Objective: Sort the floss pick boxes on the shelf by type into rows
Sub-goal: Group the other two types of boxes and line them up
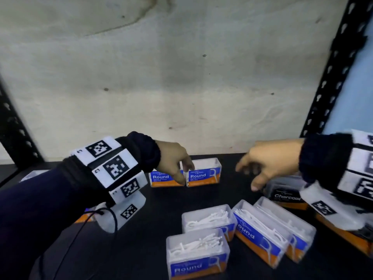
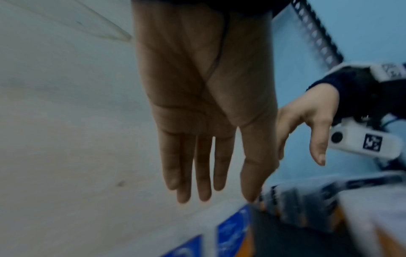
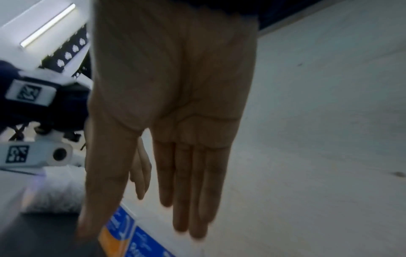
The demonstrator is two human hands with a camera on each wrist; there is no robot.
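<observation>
Beneath my left hand (image 1: 175, 161) fingers, straight and open, two upright Round boxes (image 1: 203, 175) side by side, my right hand (image 1: 270, 161) loose and empty above a Charcoal box (image 1: 283, 192).

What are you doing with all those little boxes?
A person is sorting floss pick boxes on a black shelf. Two blue Round boxes stand side by side at the back wall, and the left hand reaches down at them with straight fingers. The right hand hovers open, holding nothing, near a black Charcoal box. Four more Round boxes wait in front, not yet lined up.
</observation>
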